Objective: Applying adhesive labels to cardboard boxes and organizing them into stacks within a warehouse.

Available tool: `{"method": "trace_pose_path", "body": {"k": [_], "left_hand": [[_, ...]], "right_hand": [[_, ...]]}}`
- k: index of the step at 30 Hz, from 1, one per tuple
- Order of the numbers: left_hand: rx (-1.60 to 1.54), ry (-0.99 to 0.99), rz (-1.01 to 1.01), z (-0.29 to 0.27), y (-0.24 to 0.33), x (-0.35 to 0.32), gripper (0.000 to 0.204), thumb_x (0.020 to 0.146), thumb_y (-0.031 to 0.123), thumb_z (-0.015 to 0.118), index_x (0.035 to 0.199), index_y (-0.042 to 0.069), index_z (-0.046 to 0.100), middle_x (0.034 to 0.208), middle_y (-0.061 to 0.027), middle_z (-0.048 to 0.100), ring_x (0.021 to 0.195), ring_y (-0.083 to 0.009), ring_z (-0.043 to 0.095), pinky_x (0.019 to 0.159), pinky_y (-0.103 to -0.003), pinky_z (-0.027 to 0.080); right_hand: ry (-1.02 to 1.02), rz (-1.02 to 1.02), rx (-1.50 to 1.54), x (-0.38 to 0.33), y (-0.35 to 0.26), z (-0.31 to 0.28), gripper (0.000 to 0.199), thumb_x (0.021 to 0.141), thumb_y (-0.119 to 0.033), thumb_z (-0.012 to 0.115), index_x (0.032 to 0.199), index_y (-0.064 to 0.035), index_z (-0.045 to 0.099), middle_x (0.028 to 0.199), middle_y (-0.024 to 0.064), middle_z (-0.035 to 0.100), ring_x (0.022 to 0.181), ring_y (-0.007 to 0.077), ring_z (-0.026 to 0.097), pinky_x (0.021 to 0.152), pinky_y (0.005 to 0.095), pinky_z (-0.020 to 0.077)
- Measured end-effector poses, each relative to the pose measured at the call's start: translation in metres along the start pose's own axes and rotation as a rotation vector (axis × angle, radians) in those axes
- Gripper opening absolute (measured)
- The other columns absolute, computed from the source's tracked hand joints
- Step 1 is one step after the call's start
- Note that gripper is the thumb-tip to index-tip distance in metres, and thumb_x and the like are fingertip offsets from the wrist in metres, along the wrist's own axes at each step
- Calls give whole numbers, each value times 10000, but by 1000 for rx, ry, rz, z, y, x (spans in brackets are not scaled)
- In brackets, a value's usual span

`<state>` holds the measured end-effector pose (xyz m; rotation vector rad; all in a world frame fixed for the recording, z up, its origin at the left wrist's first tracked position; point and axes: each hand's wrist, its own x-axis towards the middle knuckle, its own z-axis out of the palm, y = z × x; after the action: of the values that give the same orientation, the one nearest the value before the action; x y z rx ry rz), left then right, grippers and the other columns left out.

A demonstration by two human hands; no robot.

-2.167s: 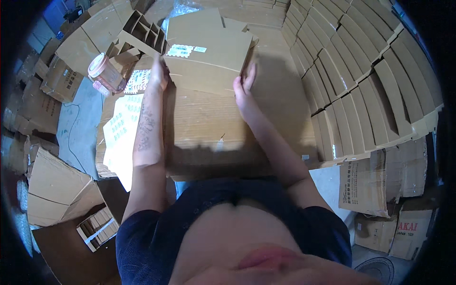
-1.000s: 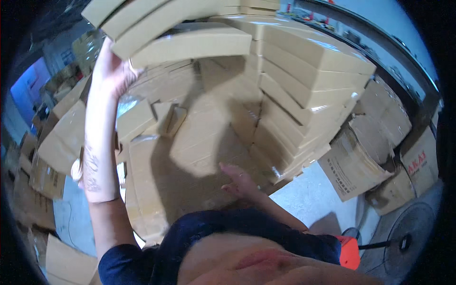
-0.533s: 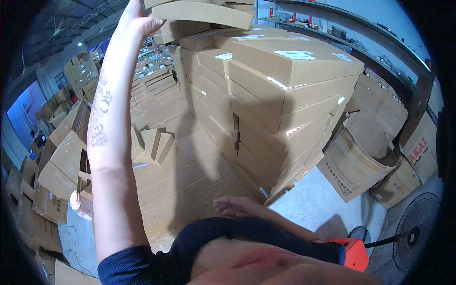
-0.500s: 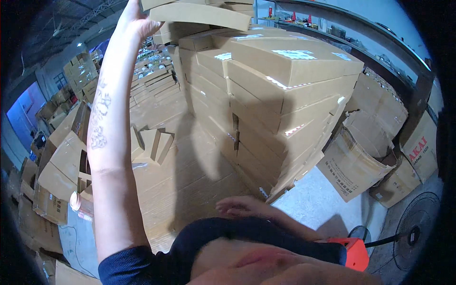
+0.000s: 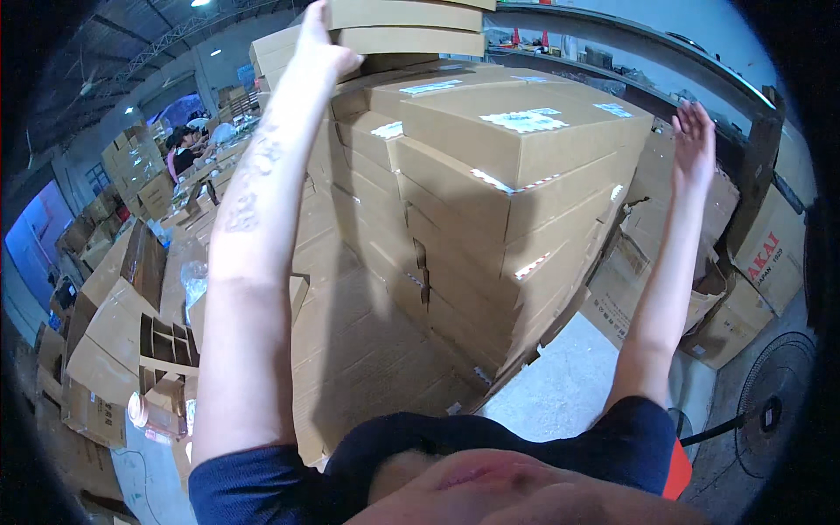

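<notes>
My left arm reaches up to the top of the view. There my left hand grips the near left edge of a flat brown cardboard box, the thumb along its lower side. Another flat box lies directly above that one, partly cut off by the frame. My right hand is raised on the right with its fingers stretched out, holding nothing. Between my arms stands a tall stack of cardboard boxes, with white labels and striped tape on some of them.
Behind the stack runs a metal shelf with small items. Torn cartons and a black fan stand to the right. At the left are a divided cardboard tray, a plastic cup and, farther off, a seated person.
My right hand has risen from low in front of my body to the upper right. The view has shifted, and my left hand, still at the box edge, appears farther right.
</notes>
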<state>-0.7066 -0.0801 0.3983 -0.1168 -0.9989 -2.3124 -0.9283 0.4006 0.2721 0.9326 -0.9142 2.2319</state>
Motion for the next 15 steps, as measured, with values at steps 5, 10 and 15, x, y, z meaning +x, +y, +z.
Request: {"method": "trace_pose_path", "body": {"k": [5, 10, 15], "left_hand": [[-69, 85, -18, -6, -33, 42, 517, 835, 545, 658, 1186, 167, 639, 1216, -81, 669, 1137, -326, 620, 1004, -529, 479], [-18, 90, 30, 9, -59, 63, 472, 906, 493, 538, 1206, 134, 600, 1284, -87, 610, 1153, -249, 613, 982, -502, 505], [186, -64, -85, -13, -33, 108, 451, 942, 488, 484, 1190, 138, 624, 1180, -92, 673, 1083, -289, 650, 927, -503, 534]], "right_hand": [[-40, 660, -47, 28, 107, -17, 818, 937, -710, 383, 1390, -37, 493, 1340, 142, 565, 1215, 271, 538, 1054, 434, 419], [-76, 947, 57, 36, 112, -21, 865, 904, -756, 386, 1358, -31, 511, 1284, 121, 618, 1115, 272, 627, 929, 416, 542], [-526, 1083, 105, 70, 138, -6, 831, 896, -745, 439, 1337, -50, 548, 1244, 127, 649, 1106, 227, 637, 889, 404, 553]]}}
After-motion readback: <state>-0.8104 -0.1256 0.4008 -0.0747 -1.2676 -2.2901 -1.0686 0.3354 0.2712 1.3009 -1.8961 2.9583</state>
